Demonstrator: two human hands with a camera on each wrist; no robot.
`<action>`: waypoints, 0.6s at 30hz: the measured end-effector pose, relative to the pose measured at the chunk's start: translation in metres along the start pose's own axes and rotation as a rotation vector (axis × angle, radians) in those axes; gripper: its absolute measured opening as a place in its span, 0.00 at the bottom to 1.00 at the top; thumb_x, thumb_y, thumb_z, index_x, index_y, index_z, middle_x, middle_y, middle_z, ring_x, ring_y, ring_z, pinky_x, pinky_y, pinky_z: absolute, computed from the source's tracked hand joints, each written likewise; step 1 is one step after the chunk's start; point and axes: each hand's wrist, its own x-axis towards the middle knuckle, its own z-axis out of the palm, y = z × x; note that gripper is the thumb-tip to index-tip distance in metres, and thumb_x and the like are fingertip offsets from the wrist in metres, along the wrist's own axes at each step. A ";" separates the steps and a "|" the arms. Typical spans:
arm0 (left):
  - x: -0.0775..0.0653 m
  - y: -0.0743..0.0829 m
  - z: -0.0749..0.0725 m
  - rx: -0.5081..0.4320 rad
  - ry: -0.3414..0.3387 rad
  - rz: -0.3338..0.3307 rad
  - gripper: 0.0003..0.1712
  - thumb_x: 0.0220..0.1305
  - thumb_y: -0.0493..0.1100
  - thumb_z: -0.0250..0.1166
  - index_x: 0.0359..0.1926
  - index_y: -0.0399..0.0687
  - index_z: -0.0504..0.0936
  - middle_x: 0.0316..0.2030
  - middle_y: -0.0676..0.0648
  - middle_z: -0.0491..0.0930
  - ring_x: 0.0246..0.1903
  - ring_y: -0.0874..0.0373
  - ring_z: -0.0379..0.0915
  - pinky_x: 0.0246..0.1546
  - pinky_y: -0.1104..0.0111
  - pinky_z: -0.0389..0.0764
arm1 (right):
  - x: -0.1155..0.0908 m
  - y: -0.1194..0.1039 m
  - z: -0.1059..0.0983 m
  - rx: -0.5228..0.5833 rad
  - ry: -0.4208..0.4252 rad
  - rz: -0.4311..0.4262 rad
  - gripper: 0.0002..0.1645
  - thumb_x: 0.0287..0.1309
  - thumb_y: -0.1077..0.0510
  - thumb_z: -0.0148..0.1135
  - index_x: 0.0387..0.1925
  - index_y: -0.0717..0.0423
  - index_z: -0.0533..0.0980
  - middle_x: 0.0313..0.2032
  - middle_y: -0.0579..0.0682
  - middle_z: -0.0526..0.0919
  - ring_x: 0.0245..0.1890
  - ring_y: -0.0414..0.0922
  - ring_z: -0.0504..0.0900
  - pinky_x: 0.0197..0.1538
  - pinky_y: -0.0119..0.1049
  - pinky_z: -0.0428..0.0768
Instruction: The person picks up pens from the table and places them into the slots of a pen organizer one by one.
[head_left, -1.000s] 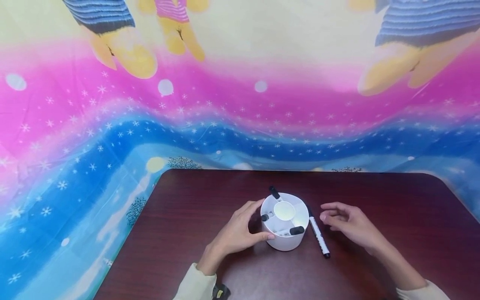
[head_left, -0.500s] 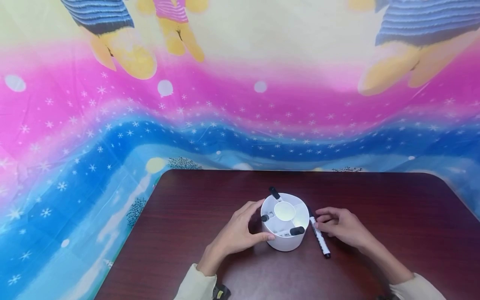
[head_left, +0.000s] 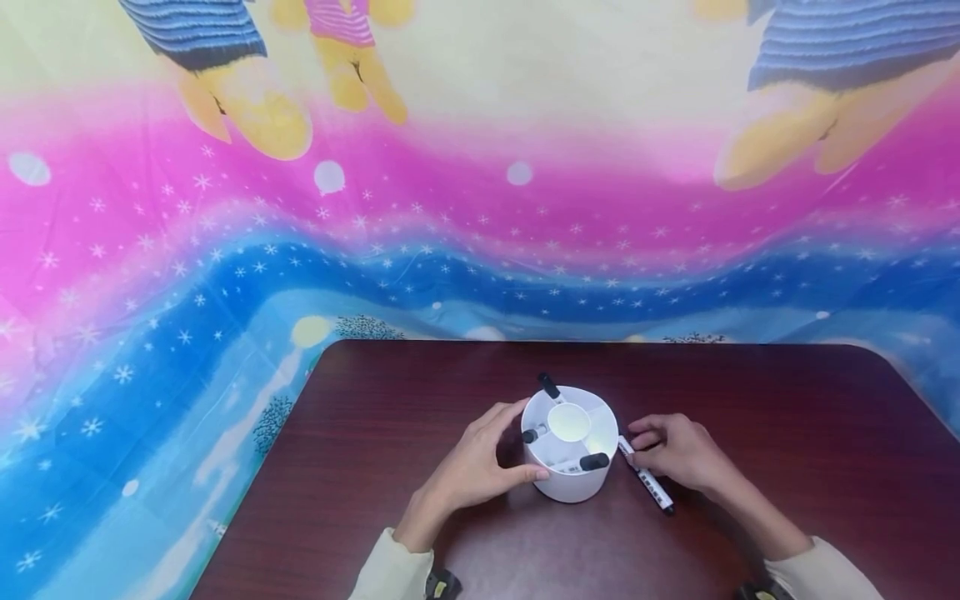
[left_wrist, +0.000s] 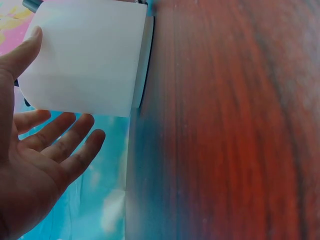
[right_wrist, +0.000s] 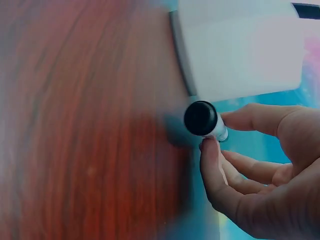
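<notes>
A round white pen holder with compartments around a central cup stands upright on the table. Black-capped markers lean in it: one marker at the front, another marker at the back and a third marker at the left. My left hand holds the holder's left side, thumb on the front wall and index finger at the back rim. To the holder's right, my right hand pinches a white marker between thumb and fingers. Its black end faces the camera in the right wrist view.
The dark reddish-brown table extends to both sides, with rounded far corners. Behind it hangs a printed curtain in pink, blue and cream. Black wrist devices show near both sleeves.
My right hand has moved left to the loose marker and taken hold of it. The marker's near end has shifted slightly right. My left hand and the holder stay put.
</notes>
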 end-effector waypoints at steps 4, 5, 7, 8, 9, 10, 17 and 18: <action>0.000 0.001 0.000 -0.002 -0.003 -0.005 0.55 0.58 0.65 0.81 0.82 0.69 0.65 0.66 0.59 0.78 0.67 0.62 0.74 0.71 0.55 0.78 | -0.006 -0.002 -0.005 0.089 -0.034 0.011 0.33 0.64 0.65 0.71 0.67 0.76 0.74 0.48 0.62 0.90 0.43 0.48 0.89 0.43 0.38 0.91; 0.000 0.001 0.000 -0.003 -0.003 -0.005 0.55 0.58 0.65 0.81 0.82 0.69 0.65 0.66 0.59 0.78 0.67 0.62 0.74 0.71 0.55 0.78 | -0.008 -0.003 -0.007 0.107 -0.038 0.002 0.33 0.65 0.65 0.70 0.67 0.76 0.73 0.49 0.63 0.89 0.44 0.48 0.89 0.43 0.38 0.91; 0.000 0.001 0.000 -0.005 -0.002 -0.006 0.55 0.58 0.65 0.81 0.82 0.68 0.64 0.66 0.58 0.78 0.67 0.62 0.73 0.71 0.54 0.78 | -0.010 -0.006 -0.010 0.145 -0.037 -0.016 0.33 0.66 0.65 0.69 0.68 0.77 0.71 0.51 0.66 0.88 0.45 0.47 0.89 0.45 0.39 0.91; 0.000 0.001 -0.001 -0.006 -0.002 -0.006 0.55 0.58 0.65 0.81 0.82 0.68 0.65 0.66 0.58 0.78 0.67 0.62 0.74 0.71 0.55 0.78 | -0.011 -0.007 -0.011 0.160 -0.034 -0.028 0.33 0.66 0.65 0.69 0.68 0.78 0.71 0.51 0.67 0.87 0.46 0.47 0.88 0.45 0.39 0.91; 0.000 0.001 -0.001 -0.005 -0.002 -0.007 0.55 0.58 0.64 0.81 0.82 0.67 0.65 0.66 0.58 0.78 0.67 0.62 0.74 0.71 0.55 0.78 | -0.012 -0.008 -0.013 0.178 -0.031 -0.036 0.34 0.67 0.65 0.69 0.68 0.78 0.70 0.52 0.68 0.86 0.46 0.46 0.88 0.46 0.39 0.91; 0.000 0.001 -0.001 -0.007 -0.002 -0.007 0.55 0.58 0.64 0.81 0.82 0.66 0.65 0.66 0.58 0.78 0.66 0.62 0.74 0.70 0.56 0.79 | -0.013 -0.009 -0.015 0.192 -0.030 -0.051 0.34 0.67 0.65 0.69 0.68 0.78 0.70 0.53 0.69 0.86 0.46 0.45 0.88 0.46 0.39 0.91; -0.001 0.001 -0.001 -0.031 0.002 0.011 0.56 0.57 0.61 0.83 0.82 0.60 0.66 0.64 0.56 0.77 0.63 0.62 0.76 0.67 0.61 0.81 | -0.020 -0.016 -0.026 0.230 0.009 -0.095 0.34 0.69 0.61 0.71 0.69 0.74 0.70 0.53 0.66 0.86 0.44 0.37 0.89 0.49 0.36 0.90; -0.001 0.001 0.000 -0.024 0.003 0.010 0.56 0.57 0.61 0.83 0.82 0.62 0.66 0.64 0.57 0.77 0.64 0.63 0.75 0.68 0.60 0.80 | -0.020 -0.018 -0.028 0.236 0.020 -0.105 0.34 0.69 0.61 0.71 0.69 0.74 0.70 0.53 0.64 0.86 0.44 0.37 0.89 0.49 0.35 0.90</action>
